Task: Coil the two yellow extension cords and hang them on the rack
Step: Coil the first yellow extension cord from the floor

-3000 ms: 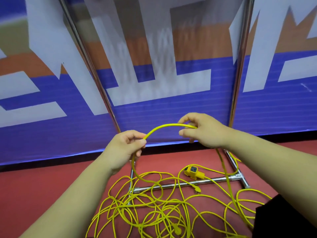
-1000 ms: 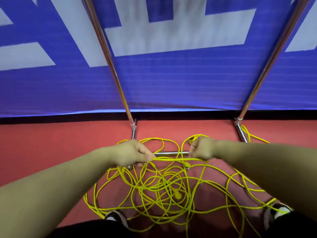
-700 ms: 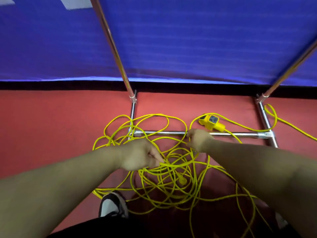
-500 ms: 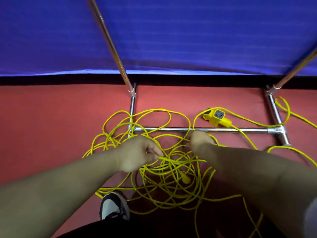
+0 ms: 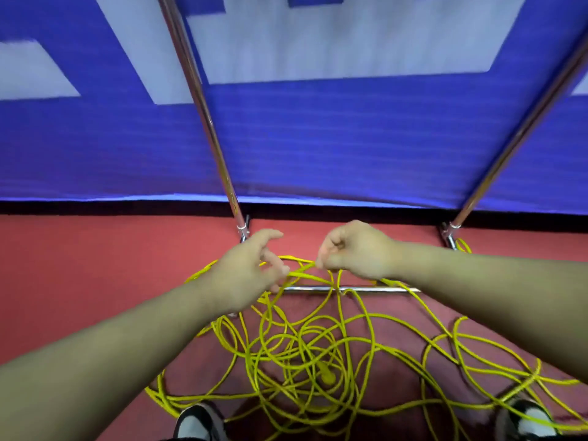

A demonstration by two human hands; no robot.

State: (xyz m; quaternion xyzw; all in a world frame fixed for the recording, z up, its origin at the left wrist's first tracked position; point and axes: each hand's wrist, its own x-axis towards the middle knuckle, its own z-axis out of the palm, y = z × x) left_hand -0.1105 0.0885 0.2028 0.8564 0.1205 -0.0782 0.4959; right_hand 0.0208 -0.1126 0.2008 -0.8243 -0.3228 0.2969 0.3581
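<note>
My right hand [image 5: 358, 251] pinches one strand of the yellow cords [image 5: 302, 348] in curled fingers. My left hand [image 5: 248, 272] is loose and spread, its fingers just touching that strand. Nearly all the cord lies tangled on the red floor [image 5: 95, 265], draped over the base bar of the rack [image 5: 206, 122]. I judge the coiling barely begun: no loops gathered, hanging still ahead.

Indoor hall: red floor [image 5: 95, 281], blue banner [image 5: 318, 144]
</note>
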